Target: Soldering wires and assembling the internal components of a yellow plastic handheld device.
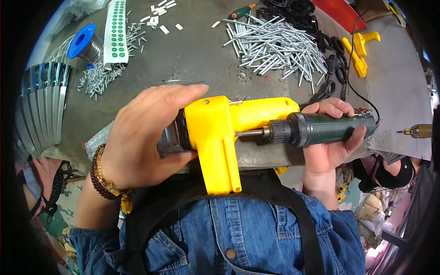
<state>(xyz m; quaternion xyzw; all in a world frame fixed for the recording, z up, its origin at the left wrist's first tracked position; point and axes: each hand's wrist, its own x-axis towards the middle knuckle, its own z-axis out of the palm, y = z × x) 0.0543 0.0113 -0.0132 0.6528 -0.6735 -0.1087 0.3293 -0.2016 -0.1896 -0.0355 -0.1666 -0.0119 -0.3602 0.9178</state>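
Note:
My left hand, with a beaded bracelet at the wrist, grips a yellow plastic housing by its black and clear end. The housing lies sideways before my chest, its yellow handle pointing right. One silver screw stands partly out of its upper right side. My right hand is wrapped round a dark green electric screwdriver with a cord at its back end. The screwdriver's bit points left and its tip meets the housing's right side, below the screw. Whether a screw sits at the tip is hidden.
A heap of long silver screws lies at the back, beside black ring-shaped parts. Smaller screws, a blue solder spool and a green-dotted sticker sheet sit back left. Yellow parts and a second driver are at right.

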